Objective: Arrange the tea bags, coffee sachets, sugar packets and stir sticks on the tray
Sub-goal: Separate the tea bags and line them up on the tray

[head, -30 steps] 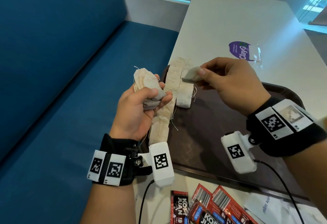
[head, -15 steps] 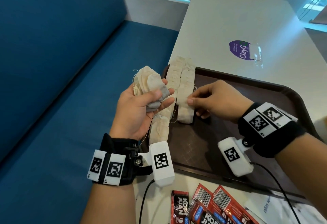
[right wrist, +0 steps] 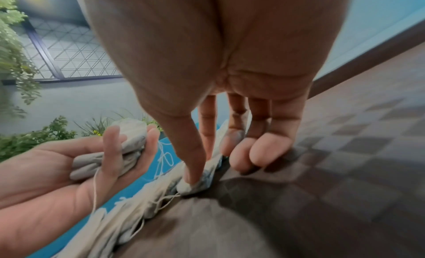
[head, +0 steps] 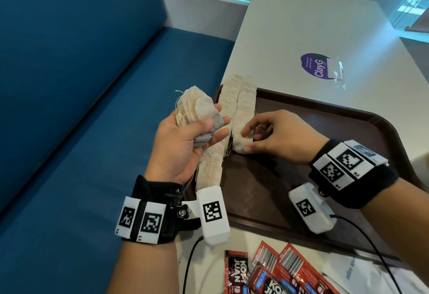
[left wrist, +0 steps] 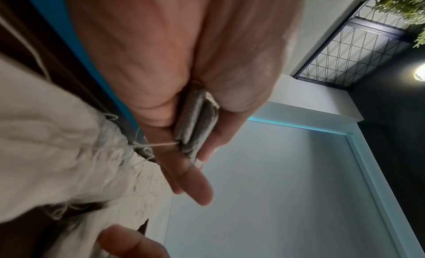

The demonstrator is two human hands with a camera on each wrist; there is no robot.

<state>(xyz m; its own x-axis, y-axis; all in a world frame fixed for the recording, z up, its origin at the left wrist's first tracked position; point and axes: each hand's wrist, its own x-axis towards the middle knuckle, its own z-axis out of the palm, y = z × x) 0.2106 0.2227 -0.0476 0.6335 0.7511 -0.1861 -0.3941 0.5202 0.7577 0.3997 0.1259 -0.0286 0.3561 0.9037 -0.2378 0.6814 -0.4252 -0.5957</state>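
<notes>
1. Cream paper tea bags filled the left hand (head: 185,140), which gripped a bunch of tea bags (head: 197,112) between thumb and curled fingers, held above the blue bench seat (head: 97,154) just beside the tray's left edge.
2. Right hand (head: 274,138) rested low over the brown tray (head: 348,131), its thumb and forefinger pinching the near end of the shorter row of tea bags (head: 243,117); the other fingers curled loosely, possibly touching the tray floor, though the wrist view was blurred.
3. A longer row of tea bags (head: 216,152) lay just left of it, along the tray's left rim, touching the shorter row.
4. Red coffee sachets (head: 267,273) lay fanned on the white desk (head: 301,27) near the tray's front edge, with white sugar packets (head: 362,277) beside them.
5. A purple-printed clear wrapper (head: 322,66) lay on the desk beyond the tray.
</notes>
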